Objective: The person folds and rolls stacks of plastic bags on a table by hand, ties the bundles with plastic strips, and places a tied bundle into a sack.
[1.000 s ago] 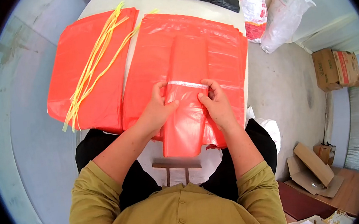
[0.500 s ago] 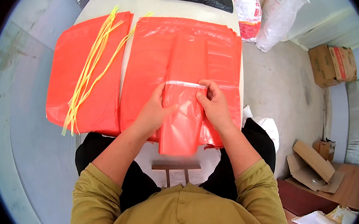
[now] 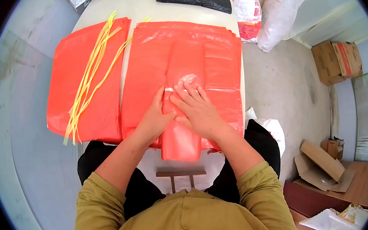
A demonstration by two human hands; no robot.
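A folded red plastic bag [image 3: 181, 143] lies lengthwise on a stack of red plastic bags [image 3: 144, 61], its near end hanging past the stack's front edge. A narrow white strip [image 3: 169, 89] crosses the fold, partly covered by my fingers. My left hand [image 3: 154, 120] rests along the fold's left edge, fingers stretched forward and thumb over the top. Flat on top of the fold lies my right hand [image 3: 199, 116], its fingers spread across the strip. The two thumbs are close together.
Left on the table [image 3: 92, 11] is another red bag stack [image 3: 62, 95] with yellow strips [image 3: 86, 86] across it. A black plastic roll [image 3: 193, 1] lies at the back. White sacks [image 3: 278, 14] stand on the right, with cardboard boxes [image 3: 336, 62] beyond.
My right hand has shifted left from the fold's right edge and now lies flat across it. My left hand stays by the left edge. The view has shifted slightly.
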